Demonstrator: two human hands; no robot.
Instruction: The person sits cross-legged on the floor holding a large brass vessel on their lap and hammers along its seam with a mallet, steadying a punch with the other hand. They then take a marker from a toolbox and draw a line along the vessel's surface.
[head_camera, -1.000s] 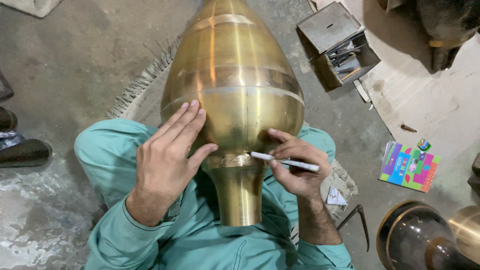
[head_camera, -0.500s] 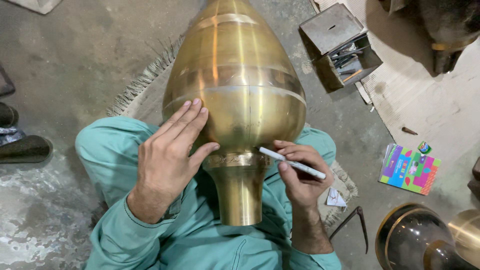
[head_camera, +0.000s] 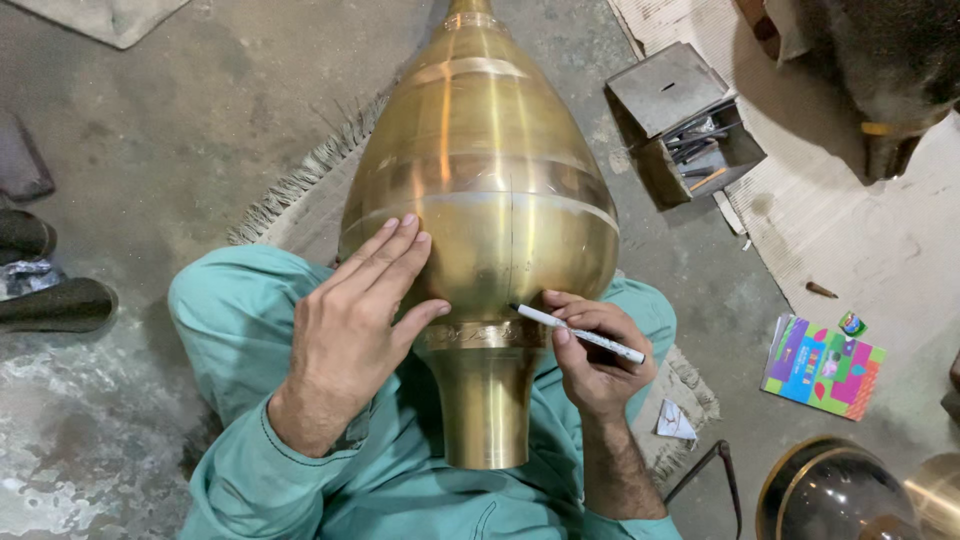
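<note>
Marker (head_camera: 578, 333) tip has moved onto the brass vessel (head_camera: 480, 200).

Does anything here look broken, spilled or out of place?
Nothing stands out. The brass vessel lies steady across the lap, left hand flat on it, right hand holding a white marker. The open metal box holds its tools.
</note>
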